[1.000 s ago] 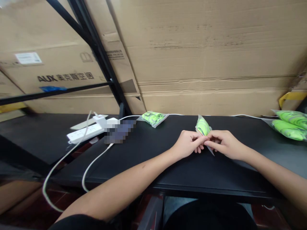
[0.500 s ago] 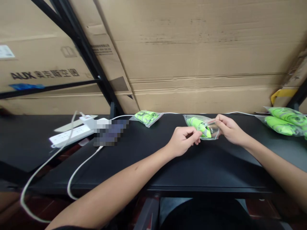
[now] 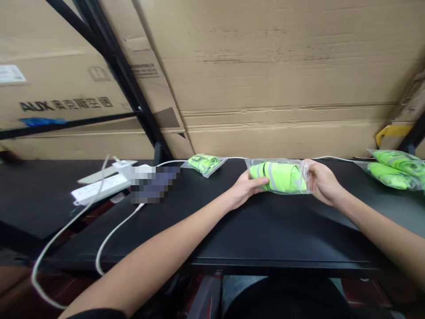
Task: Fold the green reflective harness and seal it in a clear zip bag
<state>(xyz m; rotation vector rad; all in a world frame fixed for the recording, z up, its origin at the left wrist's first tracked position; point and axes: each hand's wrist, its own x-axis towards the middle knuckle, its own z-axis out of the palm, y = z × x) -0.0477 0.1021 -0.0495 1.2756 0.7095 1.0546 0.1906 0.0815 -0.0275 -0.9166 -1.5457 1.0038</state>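
Note:
A clear plastic bag [image 3: 280, 177] with a rolled lime-green cloth with grey stripes inside is held just above the black table, between both hands. My left hand [image 3: 244, 188] grips its left end, thumb on the front and the other fingers mostly behind it. My right hand [image 3: 323, 181] holds the bag's right end, where the clear film is bunched and a red strip shows; its fingertips are partly hidden. Another bagged green bundle [image 3: 205, 164] lies at the back of the table, left of my hands.
Several bagged green bundles [image 3: 392, 175] lie at the right. On the left are a white power strip [image 3: 101, 188], a blurred dark device [image 3: 154, 186] and white cables. Cardboard [image 3: 265, 79] stands behind the black table [image 3: 265, 235], beside a black metal frame [image 3: 124, 84].
The held bag has turned so its striped side shows broadly. My left hand has moved left, from the bag's front to its left end. The view has shifted slightly.

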